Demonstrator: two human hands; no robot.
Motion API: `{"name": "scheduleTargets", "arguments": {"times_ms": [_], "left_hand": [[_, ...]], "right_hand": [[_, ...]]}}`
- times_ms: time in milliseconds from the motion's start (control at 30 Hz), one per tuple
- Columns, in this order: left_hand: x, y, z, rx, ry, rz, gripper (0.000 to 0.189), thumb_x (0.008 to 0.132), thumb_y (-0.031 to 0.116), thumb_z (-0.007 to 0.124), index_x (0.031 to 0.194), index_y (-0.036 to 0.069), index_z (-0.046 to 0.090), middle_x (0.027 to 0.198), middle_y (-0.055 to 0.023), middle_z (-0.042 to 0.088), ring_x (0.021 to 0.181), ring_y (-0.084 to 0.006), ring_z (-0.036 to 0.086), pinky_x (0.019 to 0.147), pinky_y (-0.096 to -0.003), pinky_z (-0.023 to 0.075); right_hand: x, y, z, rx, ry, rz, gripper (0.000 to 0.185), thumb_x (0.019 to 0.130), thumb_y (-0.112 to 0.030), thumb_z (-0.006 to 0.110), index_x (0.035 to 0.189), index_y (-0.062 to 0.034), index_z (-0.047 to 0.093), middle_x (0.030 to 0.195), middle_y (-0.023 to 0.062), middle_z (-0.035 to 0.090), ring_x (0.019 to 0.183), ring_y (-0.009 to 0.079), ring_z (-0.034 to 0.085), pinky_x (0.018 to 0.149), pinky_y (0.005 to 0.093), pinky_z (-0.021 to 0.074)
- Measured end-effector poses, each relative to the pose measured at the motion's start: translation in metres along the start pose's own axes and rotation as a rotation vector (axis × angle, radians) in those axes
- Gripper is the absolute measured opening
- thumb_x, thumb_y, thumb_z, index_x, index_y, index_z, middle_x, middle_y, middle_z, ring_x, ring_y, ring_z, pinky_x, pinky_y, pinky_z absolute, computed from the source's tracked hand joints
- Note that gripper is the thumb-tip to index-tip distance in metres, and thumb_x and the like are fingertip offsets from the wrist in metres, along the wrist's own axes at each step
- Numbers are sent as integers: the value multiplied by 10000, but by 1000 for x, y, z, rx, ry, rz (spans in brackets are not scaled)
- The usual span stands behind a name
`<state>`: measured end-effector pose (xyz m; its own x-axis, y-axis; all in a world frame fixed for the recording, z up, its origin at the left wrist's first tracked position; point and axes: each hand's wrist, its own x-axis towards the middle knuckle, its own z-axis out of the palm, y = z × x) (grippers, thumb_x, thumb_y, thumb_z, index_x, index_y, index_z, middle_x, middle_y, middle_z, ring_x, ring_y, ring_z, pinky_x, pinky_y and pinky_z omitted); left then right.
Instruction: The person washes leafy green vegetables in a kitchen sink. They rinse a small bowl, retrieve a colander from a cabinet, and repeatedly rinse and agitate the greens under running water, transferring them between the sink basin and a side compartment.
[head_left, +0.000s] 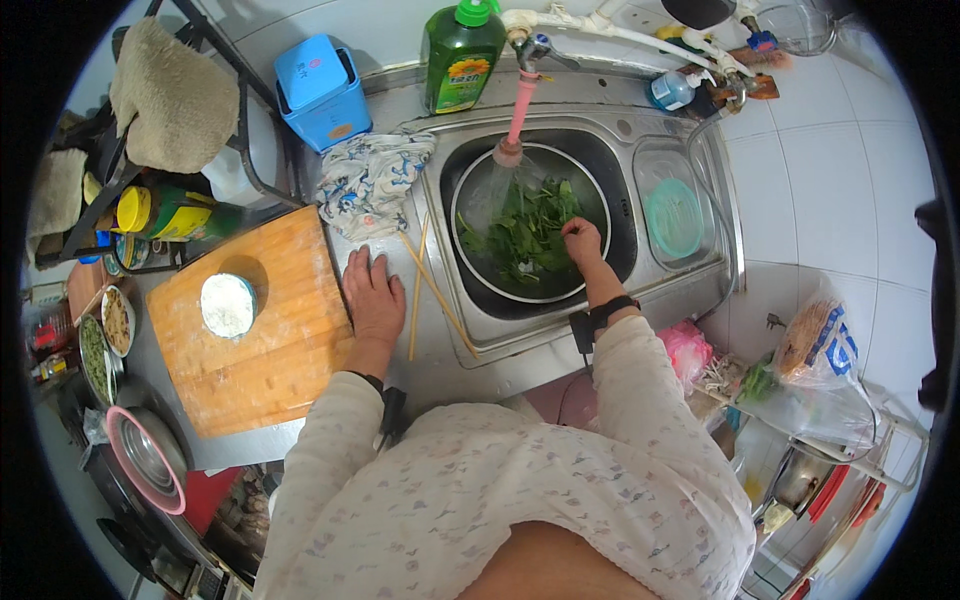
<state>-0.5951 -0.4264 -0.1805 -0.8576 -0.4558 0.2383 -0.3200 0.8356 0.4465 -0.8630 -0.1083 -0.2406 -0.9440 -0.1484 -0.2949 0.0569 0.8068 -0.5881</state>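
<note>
Leafy greens (529, 225) lie in a round metal basin (480, 281) set in the sink's large bowl. Water runs onto them from a pink tap hose (523, 105). My right hand (583, 240) is over the right side of the greens, fingers curled; whether it pinches a leaf cannot be told. My left hand (375, 300) rests palm down on the steel counter (435, 382), fingers slightly apart, holding nothing. It lies between a floured wooden board (262, 382) and a pair of crossed wooden chopsticks (417, 300). On the board stands a bowl of white powder (228, 306).
Behind the counter stand a blue lidded box (322, 97) and a green detergent bottle (463, 64), with a crumpled patterned cloth (371, 184) nearby. A green plastic bowl (673, 217) sits in the small right basin. A black rack (244, 142) rises at the left.
</note>
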Motion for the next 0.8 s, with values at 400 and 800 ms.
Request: {"name": "scheduleTargets", "arguments": {"times_ms": [400, 800], "left_hand": [[1, 1, -2, 1, 14, 25, 396, 838, 137, 586, 1207, 24, 500, 1380, -213, 396, 1307, -421, 348, 1092, -531, 276], [2, 1, -1, 2, -4, 10, 385, 832, 137, 592, 1191, 23, 514, 1379, -216, 403, 1300, -421, 356, 1088, -533, 277]], "right_hand": [[13, 2, -26, 772, -27, 275, 248, 700, 70, 550, 801, -147, 615, 713, -47, 516, 573, 98, 439, 455, 282, 287], [18, -21, 4, -246, -164, 385, 720, 813, -66, 683, 1446, -163, 354, 1393, 184, 439, 1193, 411, 514, 881, 525, 525]]}}
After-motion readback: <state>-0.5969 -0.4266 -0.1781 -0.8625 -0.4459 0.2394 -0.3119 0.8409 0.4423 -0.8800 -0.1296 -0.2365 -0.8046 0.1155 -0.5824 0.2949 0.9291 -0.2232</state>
